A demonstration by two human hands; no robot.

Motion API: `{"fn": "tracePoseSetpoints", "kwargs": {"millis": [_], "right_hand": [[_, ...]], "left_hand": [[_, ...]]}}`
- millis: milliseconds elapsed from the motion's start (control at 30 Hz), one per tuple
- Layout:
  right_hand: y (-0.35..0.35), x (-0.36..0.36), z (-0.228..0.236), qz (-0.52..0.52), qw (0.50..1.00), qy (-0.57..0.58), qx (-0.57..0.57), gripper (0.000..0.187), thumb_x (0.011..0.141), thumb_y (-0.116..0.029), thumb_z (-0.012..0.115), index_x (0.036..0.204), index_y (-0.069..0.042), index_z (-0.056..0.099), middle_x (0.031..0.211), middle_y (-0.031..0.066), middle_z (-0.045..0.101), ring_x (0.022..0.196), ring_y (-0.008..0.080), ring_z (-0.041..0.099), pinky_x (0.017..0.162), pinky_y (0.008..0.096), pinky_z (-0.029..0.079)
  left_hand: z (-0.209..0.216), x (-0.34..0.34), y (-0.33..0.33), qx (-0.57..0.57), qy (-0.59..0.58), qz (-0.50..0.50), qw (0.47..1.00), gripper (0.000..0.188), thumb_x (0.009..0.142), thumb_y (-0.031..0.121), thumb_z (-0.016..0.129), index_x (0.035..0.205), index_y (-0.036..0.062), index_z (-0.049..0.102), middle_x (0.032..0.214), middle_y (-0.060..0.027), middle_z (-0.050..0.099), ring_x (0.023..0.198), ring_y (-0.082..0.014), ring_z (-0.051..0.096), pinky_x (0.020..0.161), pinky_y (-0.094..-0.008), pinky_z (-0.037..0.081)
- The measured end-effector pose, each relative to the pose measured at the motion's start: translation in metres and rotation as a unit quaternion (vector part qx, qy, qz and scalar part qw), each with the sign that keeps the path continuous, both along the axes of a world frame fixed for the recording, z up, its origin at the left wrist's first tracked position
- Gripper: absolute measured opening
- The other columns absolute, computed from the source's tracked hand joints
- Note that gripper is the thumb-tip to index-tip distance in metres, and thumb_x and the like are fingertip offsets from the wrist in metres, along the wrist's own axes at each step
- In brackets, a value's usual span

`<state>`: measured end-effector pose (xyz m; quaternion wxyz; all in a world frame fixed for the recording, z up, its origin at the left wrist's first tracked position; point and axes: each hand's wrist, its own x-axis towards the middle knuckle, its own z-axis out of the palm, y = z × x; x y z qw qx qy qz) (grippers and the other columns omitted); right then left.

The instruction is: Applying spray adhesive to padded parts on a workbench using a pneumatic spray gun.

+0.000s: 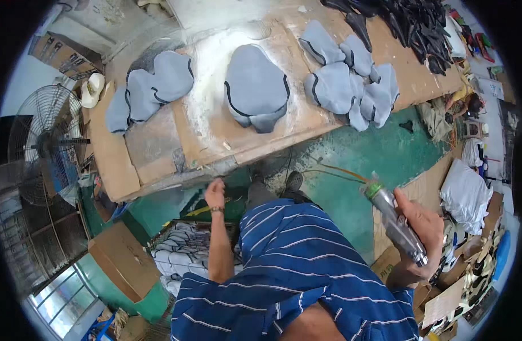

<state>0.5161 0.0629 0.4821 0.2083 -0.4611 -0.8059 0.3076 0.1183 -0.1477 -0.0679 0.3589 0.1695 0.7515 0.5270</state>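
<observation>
In my right hand [423, 227] is a silver cylindrical hand tool [394, 219] with a green end and an orange hose; my fingers are wrapped round it, away from the table. My left hand [214, 196] hangs just off the table's near edge, its fingers curled together; whether anything is in them is hidden. A large grey saddle-shaped piece [255, 79] with black trim lies mid-table on a patch of white powder. To its left rest several smaller grey pieces [173, 77] with black edging, and another loose group of grey pieces [332, 88] lies to its right.
Cardboard covers the worktable [255, 146]. Dark saddle-shaped parts [406, 25] are heaped at its far right. A caged fan [45, 133] stands at left. Beside my left forearm is a crate of stacked grey pieces [184, 250], near a cardboard box [123, 258]. A silvery sack [465, 196] sits at right.
</observation>
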Motion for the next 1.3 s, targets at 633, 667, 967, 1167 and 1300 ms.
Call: {"fn": "tracePoseSetpoints", "kwargs": {"millis": [633,667,967,1167,1300], "right_hand": [[-0.073,-0.016,0.008,-0.090,0.994,-0.050,0.036,0.069,0.076,-0.033,0.077,0.133,0.006,0.066,0.096,0.0203,0.074,0.084,0.0271,0.071,0.081,0.0327,0.052],[-0.074,-0.028,0.007,-0.071,0.996,-0.039,0.032,0.069,0.073,-0.023,0.079,0.134,0.006,0.065,0.105,0.0215,0.074,0.089,0.0283,0.072,0.083,0.0340,0.052],[-0.127,-0.139,0.018,-0.093,0.991,-0.080,0.049,0.065,0.075,-0.022,0.076,0.134,0.004,0.067,0.098,0.0196,0.072,0.084,0.0255,0.070,0.080,0.0322,0.052],[-0.160,-0.179,0.019,-0.045,0.983,-0.107,0.140,0.064,0.073,-0.004,0.077,0.137,-0.001,0.066,0.088,0.0150,0.070,0.078,0.0264,0.071,0.072,0.0339,0.055],[-0.179,-0.192,0.030,-0.010,0.980,-0.144,0.135,0.066,0.072,-0.003,0.079,0.136,-0.001,0.067,0.086,0.0149,0.070,0.074,0.0270,0.069,0.069,0.0350,0.055]], "left_hand": [[-0.034,0.033,-0.063,-0.204,-0.039,-0.056,0.977,0.022,0.091,0.012,0.069,0.110,0.0089,0.080,0.080,-0.0048,0.076,0.065,-0.0121,0.067,0.060,-0.0291,0.055],[-0.034,0.025,-0.064,-0.190,-0.041,-0.050,0.980,0.022,0.091,0.013,0.070,0.109,0.0094,0.081,0.079,-0.0053,0.076,0.065,-0.0122,0.067,0.060,-0.0294,0.055],[-0.065,-0.039,-0.077,-0.236,0.008,-0.153,0.960,0.023,0.094,0.014,0.069,0.114,0.0095,0.079,0.088,-0.0055,0.076,0.072,-0.0158,0.068,0.063,-0.0330,0.057],[-0.094,-0.053,-0.108,-0.208,0.003,-0.148,0.967,0.022,0.094,0.012,0.070,0.113,0.0117,0.080,0.086,-0.0044,0.076,0.071,-0.0148,0.068,0.062,-0.0323,0.056],[-0.098,-0.047,-0.115,-0.219,-0.013,-0.155,0.963,0.022,0.093,0.012,0.070,0.113,0.0127,0.080,0.087,-0.0042,0.076,0.072,-0.0140,0.068,0.063,-0.0314,0.056]]}}
